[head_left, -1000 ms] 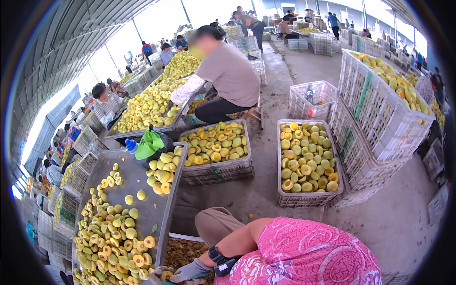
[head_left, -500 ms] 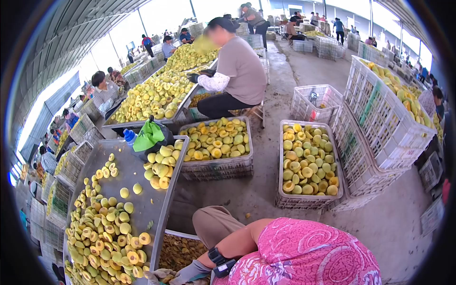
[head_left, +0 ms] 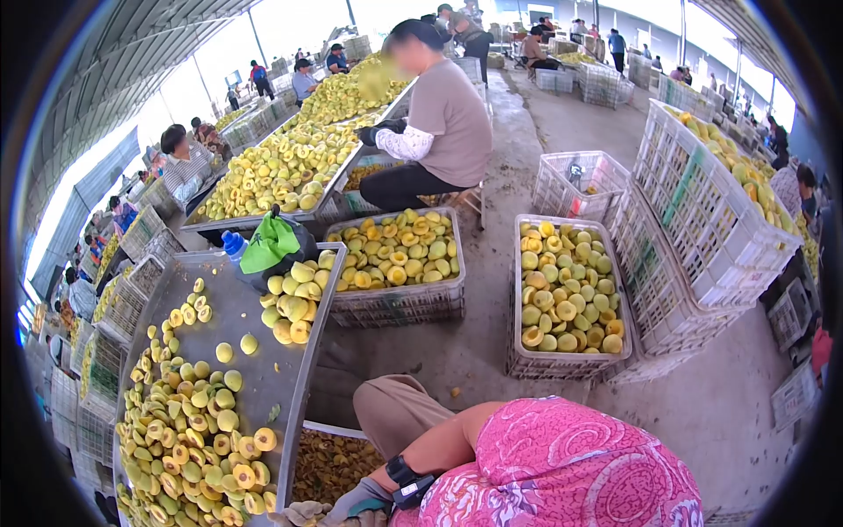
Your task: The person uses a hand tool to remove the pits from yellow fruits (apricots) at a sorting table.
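At the bottom edge, my left hand, in a soiled beige glove, is partly cut off beside the metal table's rim. Its visible fingers are curled. Next to it is my right hand, in a grey glove with its fingers bent, under a wrist strapped with a black device. Whatever the fingers hold is hidden. Halved yellow peaches, some with pits showing, lie heaped on the metal table to the left. Below my forearm, a bin contains brown pits or scraps.
A green bag and blue-capped bottle stand at the table's far end. Crates of peach halves stand ahead and right, beside stacked crates. A seated co-worker works at another heaped table.
The whole view has shifted slightly. My gloved hands have moved a little at the bottom edge. The seated co-worker's hands have drawn back from the heap towards the body.
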{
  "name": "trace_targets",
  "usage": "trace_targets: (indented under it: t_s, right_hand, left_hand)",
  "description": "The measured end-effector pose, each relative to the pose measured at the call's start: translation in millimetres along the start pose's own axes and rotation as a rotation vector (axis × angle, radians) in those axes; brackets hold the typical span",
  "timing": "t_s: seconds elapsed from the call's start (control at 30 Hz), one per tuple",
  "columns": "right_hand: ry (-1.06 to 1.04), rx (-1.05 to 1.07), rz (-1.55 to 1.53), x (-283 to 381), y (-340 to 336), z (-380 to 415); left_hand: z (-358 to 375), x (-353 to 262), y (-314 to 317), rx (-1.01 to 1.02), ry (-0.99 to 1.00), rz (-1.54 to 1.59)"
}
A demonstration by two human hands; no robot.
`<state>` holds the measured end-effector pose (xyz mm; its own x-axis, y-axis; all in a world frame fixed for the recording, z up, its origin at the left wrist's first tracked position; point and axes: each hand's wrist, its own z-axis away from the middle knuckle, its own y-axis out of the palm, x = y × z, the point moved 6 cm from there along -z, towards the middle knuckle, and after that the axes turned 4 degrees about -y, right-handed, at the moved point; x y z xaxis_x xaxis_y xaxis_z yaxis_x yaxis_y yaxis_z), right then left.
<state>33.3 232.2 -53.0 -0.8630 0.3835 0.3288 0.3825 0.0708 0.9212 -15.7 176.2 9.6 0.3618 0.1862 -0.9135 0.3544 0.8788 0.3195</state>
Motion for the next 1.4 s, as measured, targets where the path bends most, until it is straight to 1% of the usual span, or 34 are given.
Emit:
trace_targets:
  t_s: [0.03,0.07,0.13,0.2,0.23,0.27,0.3,0.33,0.37,0.4,0.43,0.47,0.5,0.53,0.57,0.6,0.63,0.67,0.7,0.73,0.77,0.8,0.83,0.9,0.93,1.0,1.07,1.13,1.2,1.23,1.27,1.33,1.37,1.4]
  right_hand:
    - [-0.003,0.001,0.001,0.9,3.5,-0.3]
    - [0.007,-0.029,-0.003,2.8,8.5,1.5]
    - [0.031,-0.092,-0.015,8.3,23.3,9.6]
    - [0.082,-0.137,-0.05,6.5,34.5,10.6]
    - [0.118,-0.035,-0.205,1.5,38.9,-0.2]
    - [0.094,-0.005,-0.265,-2.0,28.5,-3.2]
    - [0.111,0.182,-0.52,-5.5,49.6,-3.2]
    - [0.104,0.224,-0.572,-6.0,33.2,-6.1]
    - [0.049,0.0,-0.358,3.6,37.2,3.0]
    - [0.013,-0.108,-0.213,8.0,18.3,8.1]
    - [0.05,-0.402,-0.105,8.1,-10.4,13.8]
    - [0.066,-0.749,0.169,8.7,-36.1,26.9]
    - [0.05,-0.945,0.455,19.1,-45.9,39.7]
    - [0.075,-0.92,0.475,20.8,-49.4,44.0]
    - [0.078,-0.848,0.517,18.8,-62.1,47.0]
    - [0.101,-0.822,0.512,17.4,-69.2,50.0]
    - [0.212,-0.888,0.929,22.7,-78.2,54.6]
    - [0.314,-0.932,1.35,29.5,-81.0,54.8]
    - [0.403,-0.912,1.302,33.4,-63.8,50.4]
    - [0.407,-0.909,1.306,37.5,-64.3,46.3]
    - [0.313,-0.927,1.257,42.9,-63.5,43.0]
    - [0.218,-0.943,1.207,46.7,-62.1,41.3]
    - [0.221,-0.944,1.209,47.9,-60.2,42.4]
    - [0.156,-0.993,1.16,53.7,-56.1,48.1]
    - [0.12,-1.018,1.137,57.4,-54.6,51.5]
    - [0.106,-1.008,1.136,55.6,-50.5,56.1]
    - [0.088,-1.028,1.006,49.2,-36.8,60.9]
    - [0.078,-1.022,0.997,46.0,-39.8,61.3]
    - [0.031,-0.981,0.969,42.6,-42.0,56.1]
    - [0.033,-0.977,0.969,42.2,-40.1,53.4]
    - [0.044,-0.937,0.99,42.8,-37.0,48.2]
    - [0.052,-0.895,1.015,43.8,-29.9,39.1]
    - [0.047,-0.897,1.019,44.2,-28.1,36.2]
    - [0.042,-0.899,1.024,45.2,-24.5,33.9]
  left_hand:
    - [-12.9,19.5,-17.3,0.067,-0.085,0.262]
    - [-13.1,21.0,-23.2,0.037,-0.089,0.308]
    - [-19.6,15.1,-21.6,-0.062,0.01,0.283]
    - [-29.7,10.6,-36.8,-0.128,0.118,0.301]
    - [-32.2,9.5,-55.9,-0.16,0.176,0.319]
    - [-34.0,10.4,-75.5,-0.185,0.226,0.351]
    - [-29.4,14.7,-95.6,-0.179,0.262,0.397]
    - [-21.6,18.2,-121.9,-0.168,0.298,0.445]
    - [-3.2,2.4,-116.5,0.069,0.243,0.642]
    - [15.6,-12.0,-146.0,-0.09,0.357,0.601]
    - [37.1,-23.9,-182.3,-0.26,0.415,0.438]
    - [63.8,-33.6,-213.7,-0.423,0.449,0.282]
    - [82.6,-44.7,-234.1,-0.669,0.454,0.026]
    - [99.8,-55.8,-249.1,-0.894,0.431,-0.229]
    - [120.2,-78.6,-242.8,-1.035,0.444,-0.624]
    - [125.9,-96.2,-227.0,-1.127,0.432,-1.023]
    - [120.6,-91.1,-244.9,-1.121,0.369,-0.998]
    - [114.5,-106.0,-198.1,-1.06,0.32,-0.972]
    - [96.8,-98.1,-210.1,-1.011,0.391,-1.001]
    - [76.2,-96.0,-197.6,-0.895,0.463,-1.006]
    - [50.3,-92.0,-182.5,-0.749,0.379,-0.918]
    - [23.8,-82.2,-182.1,-0.64,0.359,-0.856]
    - [4.1,-81.2,-160.0,-0.616,0.262,-0.822]
    - [-44.8,-63.1,-161.9,-0.632,0.048,-0.847]
    - [-60.1,-66.3,-153.0,-0.631,0.055,-0.846]
    - [-84.9,-67.9,-136.9,-0.655,-0.066,-1.131]
    - [-96.9,-62.7,-132.6,-0.689,-0.024,-1.135]
    - [-101.0,-59.7,-131.4,-0.726,0.012,-1.14]
    - [-104.0,-57.9,-125.6,-0.633,0.137,-1.166]
    - [-107.5,-55.0,-126.7,-0.664,0.212,-1.233]
    - [-108.9,-51.8,-131.2,-0.67,0.212,-1.234]
    - [-105.2,-59.1,-123.2,-0.613,0.322,-1.221]
    - [-105.9,-55.8,-127.3,-0.542,0.219,-0.999]
    - [-106.0,-54.2,-130.1,-0.544,0.225,-0.999]
